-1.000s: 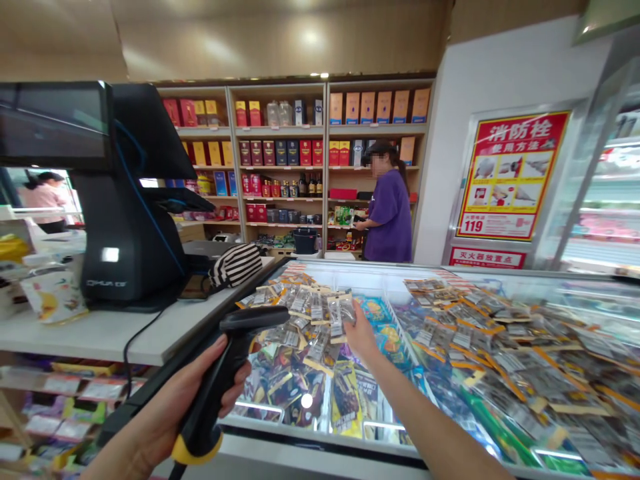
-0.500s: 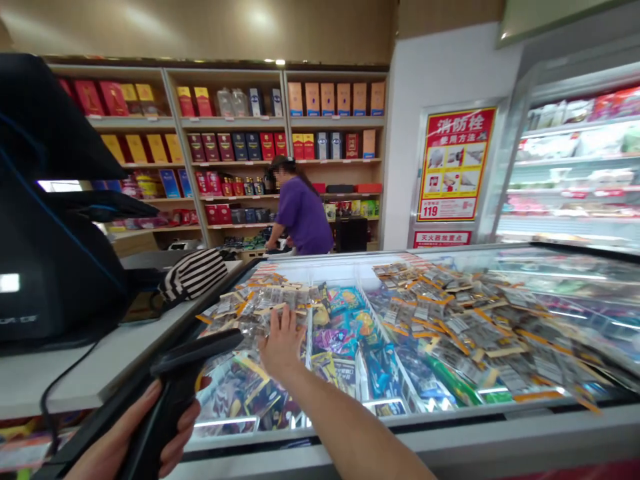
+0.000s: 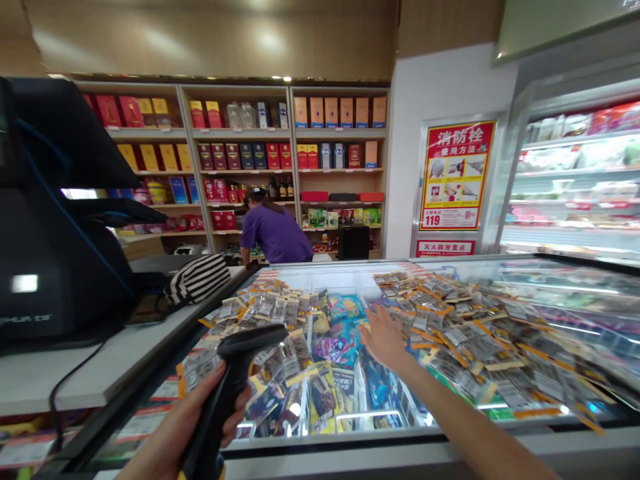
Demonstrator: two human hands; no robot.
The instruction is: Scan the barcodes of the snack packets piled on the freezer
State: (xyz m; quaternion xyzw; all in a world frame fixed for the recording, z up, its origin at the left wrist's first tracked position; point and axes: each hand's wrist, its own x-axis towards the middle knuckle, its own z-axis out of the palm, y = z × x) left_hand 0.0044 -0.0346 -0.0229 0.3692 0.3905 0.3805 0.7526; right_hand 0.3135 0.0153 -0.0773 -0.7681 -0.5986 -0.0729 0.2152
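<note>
With twelve o'clock straight ahead of the wearer, the left hand is at eleven, its fingers curled round the handle of a black handheld scanner and the thumb lying along the near side. The scanner's head points toward one o'clock, in front of a heap of clear packets with orange edges at about eleven.

The right hand reaches out at one o'clock, palm down, its fingers loosely spread and with no packet visible in its grasp. It is over the middle of a chest freezer, between that heap and a larger heap of similar packets at one to two o'clock. The fingertips are nearest the left edge of the larger heap; whether they touch anything cannot be told.

Inside the freezer, blue packets show at twelve o'clock beyond the right hand, and a yellow packet lies closer to the wearer.

At ten o'clock a dark till terminal stands on a pale counter, with a black-and-white striped item to its right. Near twelve, a co-worker in a purple top bends before shelves of boxed goods. A red poster hangs at one.
</note>
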